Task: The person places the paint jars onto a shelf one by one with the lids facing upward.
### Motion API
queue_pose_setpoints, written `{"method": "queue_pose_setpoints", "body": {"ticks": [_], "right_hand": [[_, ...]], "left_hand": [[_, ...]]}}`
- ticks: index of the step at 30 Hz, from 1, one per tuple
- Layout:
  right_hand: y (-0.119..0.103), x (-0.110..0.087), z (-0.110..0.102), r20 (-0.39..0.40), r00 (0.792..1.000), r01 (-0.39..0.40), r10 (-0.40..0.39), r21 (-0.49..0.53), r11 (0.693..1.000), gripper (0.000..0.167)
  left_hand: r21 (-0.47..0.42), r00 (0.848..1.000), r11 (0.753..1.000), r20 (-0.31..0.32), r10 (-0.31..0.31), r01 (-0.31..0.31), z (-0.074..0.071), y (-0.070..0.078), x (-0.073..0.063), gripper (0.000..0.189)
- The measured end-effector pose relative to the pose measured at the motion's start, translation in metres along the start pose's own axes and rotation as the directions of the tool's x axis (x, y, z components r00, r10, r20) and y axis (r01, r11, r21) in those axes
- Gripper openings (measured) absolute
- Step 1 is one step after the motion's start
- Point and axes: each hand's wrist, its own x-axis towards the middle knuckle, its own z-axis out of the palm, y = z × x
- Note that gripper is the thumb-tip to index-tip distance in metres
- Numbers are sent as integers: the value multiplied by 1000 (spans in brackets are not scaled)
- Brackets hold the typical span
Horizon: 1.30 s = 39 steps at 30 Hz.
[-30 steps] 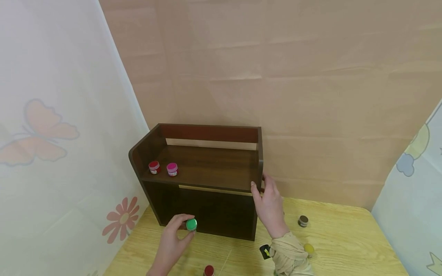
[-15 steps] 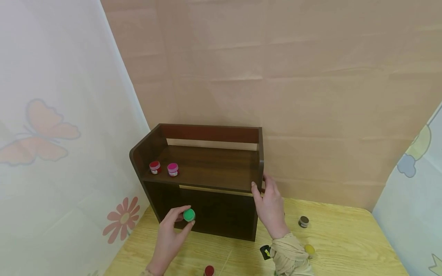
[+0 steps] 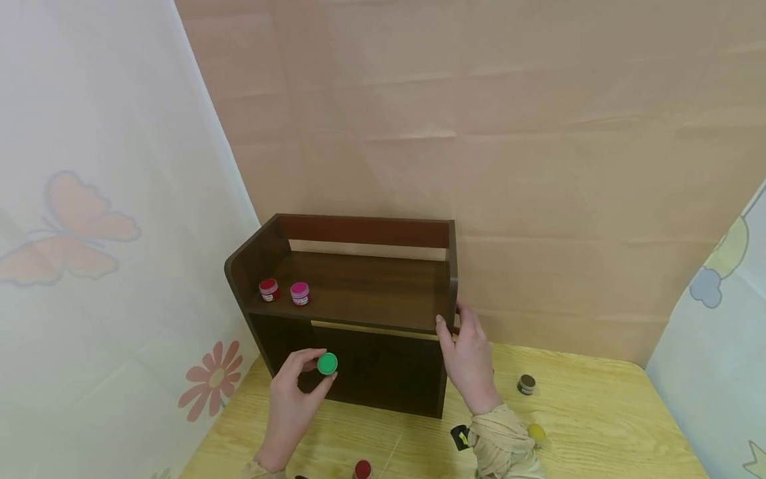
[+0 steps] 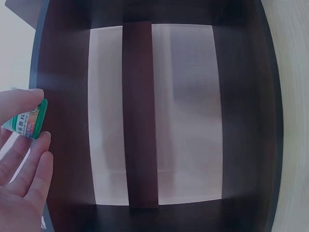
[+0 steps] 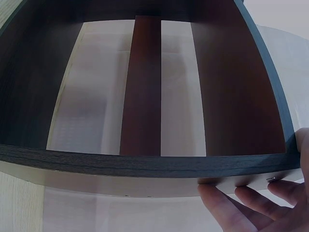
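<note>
Green shows first on my feed: a squat, round green jar point(image 3: 327, 364), pinched between the thumb and fingers of the left hand point(image 3: 290, 400). It is in front of the lower opening of the shelf point(image 3: 371, 286); I cannot tell how near. Compared with a second ago, I see it raised and shifted slightly left. The right hand point(image 3: 471, 362) has stayed put, thumb on the front edge of the shelf's right side, fingers against the outer face, so I read it as gripping that panel. The two hands are well apart.

I see the jar's flat green end turned up toward the head camera, its axis from end to end pointing roughly that way. It looks too stubby for me to pick out a long axis. From the left wrist I catch a printed label around its side.

Dark brown, smooth boards with rounded front corners make up the shelf, whose length runs left to right. On its upper board a red jar point(image 3: 268, 290) and a pink jar point(image 3: 300, 294) stand upright, near each other, unmoved. Pale, streaky wood grain covers the table point(image 3: 598, 412).
</note>
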Motion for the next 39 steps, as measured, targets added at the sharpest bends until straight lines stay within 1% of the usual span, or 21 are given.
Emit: {"method": "queue_pose_setpoints", "body": {"ticks": [6,13,16,18,20,24,29,33,36,39], "right_hand": [[-1,1,-1,-8,1000,7,-7,-1,1000,54],[-2,1,-2,-11,1000,22,-22,-5,1000,54],[-2,1,-2,-8,1000,20,-20,-7,1000,54],[-3,1,-2,-4,1000,15,-15,-6,1000,54],[-3,1,-3,-1,1000,10,-10,-7,1000,55],[-3,1,-3,6,1000,3,-3,-6,1000,55],[-3,1,-3,8,1000,6,-6,-5,1000,55],[-2,1,-3,5,1000,8,-8,-4,1000,55],[-2,0,-2,4,1000,7,-7,-5,1000,55],[-2,0,-2,3,1000,4,-4,-7,1000,54]], "left_hand": [[-10,1000,1000,18,2,-2,-2,6,13,50],[12,1000,1000,24,10,-10,0,13,23,50],[0,1000,1000,26,-1,1,0,16,28,51],[-11,1000,1000,24,3,-3,1,18,32,52],[-26,1000,999,17,24,-23,1,19,36,53],[-20,998,998,-3,63,-63,1,20,44,51],[0,998,999,-19,55,-55,1,21,53,52],[-7,998,999,-27,48,-49,3,21,60,53],[-6,997,998,-41,61,-62,6,19,66,52],[12,994,996,-63,90,-89,9,15,73,53]]}}
